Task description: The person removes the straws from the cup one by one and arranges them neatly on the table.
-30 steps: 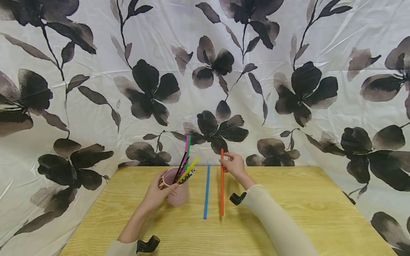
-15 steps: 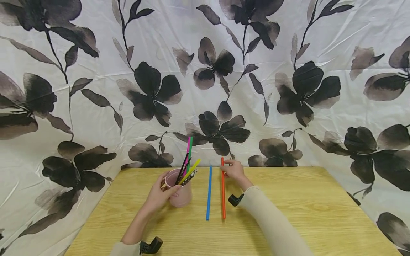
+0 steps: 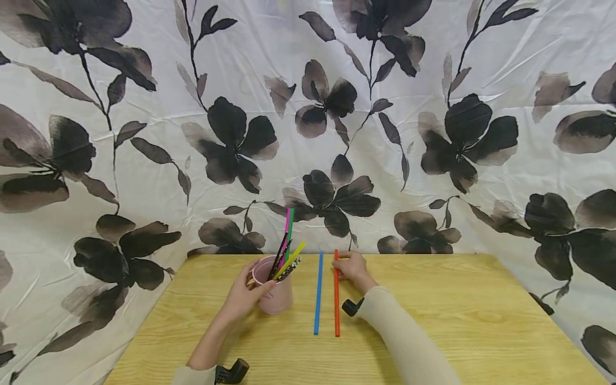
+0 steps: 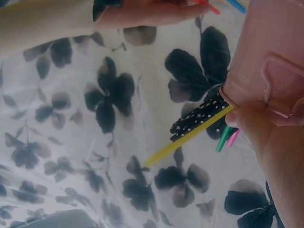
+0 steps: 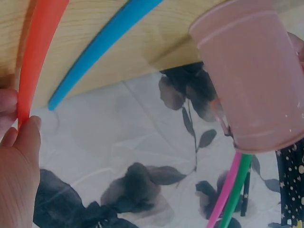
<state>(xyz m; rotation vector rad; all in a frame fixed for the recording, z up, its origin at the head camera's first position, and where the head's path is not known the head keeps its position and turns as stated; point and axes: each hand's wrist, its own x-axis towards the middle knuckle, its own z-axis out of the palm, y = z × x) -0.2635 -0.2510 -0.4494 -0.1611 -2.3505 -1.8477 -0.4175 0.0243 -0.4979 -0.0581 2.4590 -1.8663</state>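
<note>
My left hand [image 3: 243, 293] grips a pink cup [image 3: 280, 300] by its side and rim, thumb near the top edge. Out of the cup lean several drinking straws: a yellow straw [image 3: 295, 253], a green straw [image 3: 292, 216], a magenta one beside it, and black patterned straws [image 4: 199, 116]. To the right, a red straw [image 3: 337, 307] lies lengthwise along the table, its far end pinched between the thumb and fingers of my right hand [image 3: 353, 267]. Parallel to it, between the cup and the red straw, rests a blue straw [image 3: 318, 299].
The wood-grain table [image 3: 433, 299] ends at a far edge just beyond the straws' tips. Behind it hangs a white cloth [image 3: 269, 48] with dark flowers. Black wrist cameras sit on both cream sleeves [image 3: 399, 331].
My right hand has lowered the red straw and drawn its far end toward me, so it now lies beside the blue one. My left hand keeps its grip on the cup.
</note>
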